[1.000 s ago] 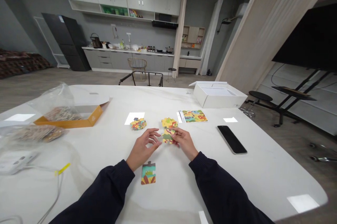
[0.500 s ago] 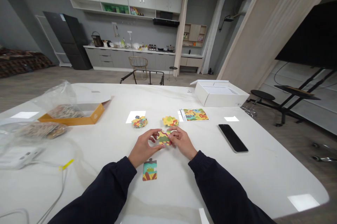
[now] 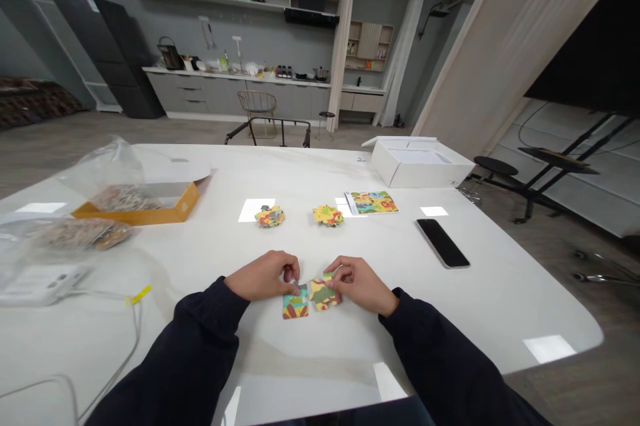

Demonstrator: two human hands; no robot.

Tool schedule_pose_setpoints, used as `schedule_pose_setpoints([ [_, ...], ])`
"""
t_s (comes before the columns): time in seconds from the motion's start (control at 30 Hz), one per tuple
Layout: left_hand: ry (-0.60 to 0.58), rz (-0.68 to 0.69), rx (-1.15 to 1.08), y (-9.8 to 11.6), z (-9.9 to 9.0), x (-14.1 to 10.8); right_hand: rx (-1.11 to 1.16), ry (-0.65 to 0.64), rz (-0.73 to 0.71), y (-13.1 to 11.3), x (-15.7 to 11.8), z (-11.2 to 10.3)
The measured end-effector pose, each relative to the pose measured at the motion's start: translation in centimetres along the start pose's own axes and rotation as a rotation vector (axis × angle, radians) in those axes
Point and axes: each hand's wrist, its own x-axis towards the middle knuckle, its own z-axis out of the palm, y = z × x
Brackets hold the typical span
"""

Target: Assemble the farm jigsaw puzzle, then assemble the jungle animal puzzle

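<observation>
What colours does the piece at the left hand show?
The piece shows mainly teal, yellow and reddish-brown, in the head view.

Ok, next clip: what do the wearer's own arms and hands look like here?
The left hand and right hand are bare, with no gloves, rings or watch visible. The left sleeve and right sleeve are long, loose and dark, near black with a navy tint, ending in cuffs at the wrists. No markings show.
</observation>
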Motion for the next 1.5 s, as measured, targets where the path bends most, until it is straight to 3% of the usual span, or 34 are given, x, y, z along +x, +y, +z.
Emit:
schedule_pose_setpoints([
  [0.1,-0.023,-0.022,-0.004,0.2,0.2,0.3,-0.158,0.076,-0.041,0.4,-0.5,1.4],
  [0.27,-0.009,-0.033,-0.005,0.2,0.3,0.4,-0.347,0.090,-0.095,0.4,-0.4,2.0],
  [0.47,-0.020,-0.048,0.025,0.2,0.3,0.2,-0.381,0.121,-0.070,0.0,-0.5,1.7],
  [0.83,-0.023,-0.062,0.038,0.3,0.2,0.2,-0.385,0.062,-0.009,-0.1,-0.4,1.2],
  [1.5,-0.037,-0.064,0.025,0.3,0.2,0.2,-0.487,0.099,-0.094,-0.2,-0.6,1.5],
])
